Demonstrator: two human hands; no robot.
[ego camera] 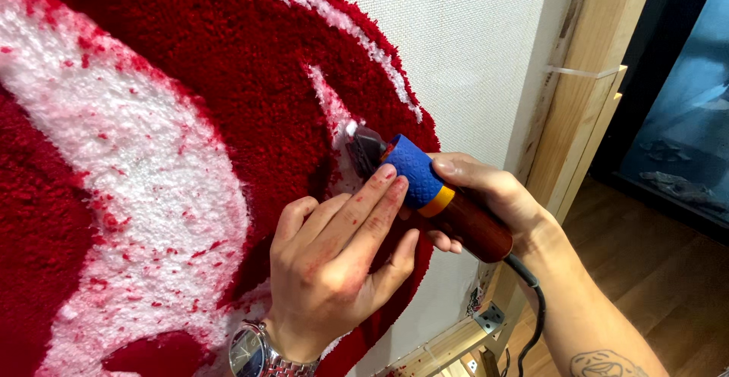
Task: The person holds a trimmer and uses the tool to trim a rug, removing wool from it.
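The right hand (486,198) wraps its fingers (448,166) around a corded electric trimmer (433,195) with a blue ribbed grip, an orange band and a dark reddish body, the thumb lying along the top. The trimmer's grey head (364,149) presses against a red and white tufted rug (152,157) stretched upright on a pale backing cloth (456,43) in a wooden frame (585,96). The left hand (334,263) rests flat on the red pile just below the trimmer, its fingers (364,202) held close together and stretched toward the blue grip, their tips touching it. A silver wristwatch (254,353) sits on the left wrist. The black cord (531,309) hangs down from the trimmer's rear.
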